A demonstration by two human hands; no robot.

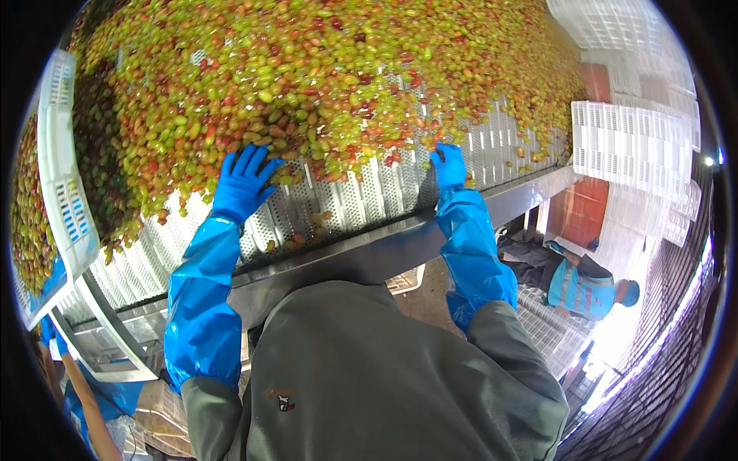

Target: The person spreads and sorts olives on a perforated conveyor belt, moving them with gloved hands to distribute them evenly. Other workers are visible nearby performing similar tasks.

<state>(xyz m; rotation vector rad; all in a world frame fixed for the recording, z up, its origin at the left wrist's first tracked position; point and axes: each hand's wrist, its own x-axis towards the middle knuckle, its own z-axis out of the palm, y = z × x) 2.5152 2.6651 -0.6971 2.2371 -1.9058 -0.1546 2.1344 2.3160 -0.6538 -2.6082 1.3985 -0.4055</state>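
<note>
A thick layer of small oval fruits (271, 80), green, yellow and red, covers much of a perforated, slatted metal belt (375, 193). My left hand (239, 184), in a blue glove, rests palm down at the near edge of the layer. Its fingers are spread and their tips touch the fruits. Farther right, my right hand (450, 165), gloved too, lies low over the belt beside a few fruits. Its fingers are bent, and whatever may be under them is hidden. Blue plastic sleeves cover both forearms.
A metal rail (369, 249) edges the belt in front of my body. White plastic crate frames (68, 173) stand at the left, with another person's bare arm (86, 392) below them. Stacked white crates (631, 144) rise at the right, near a person in a blue vest (579, 288).
</note>
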